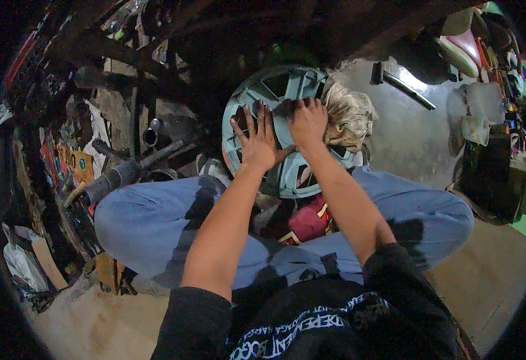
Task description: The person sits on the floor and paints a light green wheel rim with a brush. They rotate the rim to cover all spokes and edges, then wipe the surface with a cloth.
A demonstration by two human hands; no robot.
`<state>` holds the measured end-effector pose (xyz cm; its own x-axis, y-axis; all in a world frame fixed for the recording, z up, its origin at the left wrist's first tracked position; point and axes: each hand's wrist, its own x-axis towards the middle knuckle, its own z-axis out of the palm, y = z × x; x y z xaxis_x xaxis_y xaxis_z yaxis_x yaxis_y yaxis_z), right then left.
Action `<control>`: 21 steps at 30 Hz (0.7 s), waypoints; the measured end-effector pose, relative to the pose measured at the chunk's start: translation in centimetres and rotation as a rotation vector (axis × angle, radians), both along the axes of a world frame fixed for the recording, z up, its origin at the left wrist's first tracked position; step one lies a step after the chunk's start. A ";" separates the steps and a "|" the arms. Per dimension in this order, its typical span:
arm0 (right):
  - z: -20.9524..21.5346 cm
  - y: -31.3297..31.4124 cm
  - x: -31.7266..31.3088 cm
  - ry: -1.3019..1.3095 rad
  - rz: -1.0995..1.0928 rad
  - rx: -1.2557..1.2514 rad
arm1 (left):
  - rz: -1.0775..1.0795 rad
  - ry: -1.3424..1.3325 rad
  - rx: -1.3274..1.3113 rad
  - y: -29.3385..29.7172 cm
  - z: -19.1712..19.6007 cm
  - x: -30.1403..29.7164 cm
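A round pale grey-green wheel-like part [305, 186] with broad spokes and openings lies in front of me, between my bent knees. My left hand [259, 143] rests on its left side, fingers spread and palm down. Near its middle, my right hand [309, 125] presses down with fingers curled. A dark patch shows beside the right fingertips; whether it is a held thing or part of the hub, I cannot tell. Crumpled beige cloth [350, 114] sits against the wheel's right edge. Below the wheel, a dark red item with yellow trim [310, 223] shows between my legs.
A hammer-like tool [407, 89] lies on the grey floor at the far right. Dark pipes [119, 177] and clutter crowd the left. A translucent tub [475, 130], a dark box [491, 180] and a hanging pale shoe [460, 54] are at right.
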<state>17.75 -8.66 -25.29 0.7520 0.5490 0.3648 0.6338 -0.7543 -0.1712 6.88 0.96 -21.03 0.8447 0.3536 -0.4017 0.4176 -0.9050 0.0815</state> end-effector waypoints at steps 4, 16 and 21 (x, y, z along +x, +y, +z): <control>2.3 3.8 -3.6 0.180 0.165 -0.093 | -0.006 -0.059 0.113 0.1 -2.2 -1.2; 6.2 -8.3 -5.2 0.132 0.326 -0.455 | 0.043 -0.167 0.000 -0.1 0.0 -1.2; 5.2 -6.5 -3.1 0.072 0.316 -0.304 | 0.015 -0.114 0.037 0.3 0.1 -1.2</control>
<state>14.63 -15.17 -20.11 0.5478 0.8301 0.1040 0.8358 -0.5485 -0.0242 5.70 1.23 -20.96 0.8788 0.3793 -0.2896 0.4209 -0.9020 0.0959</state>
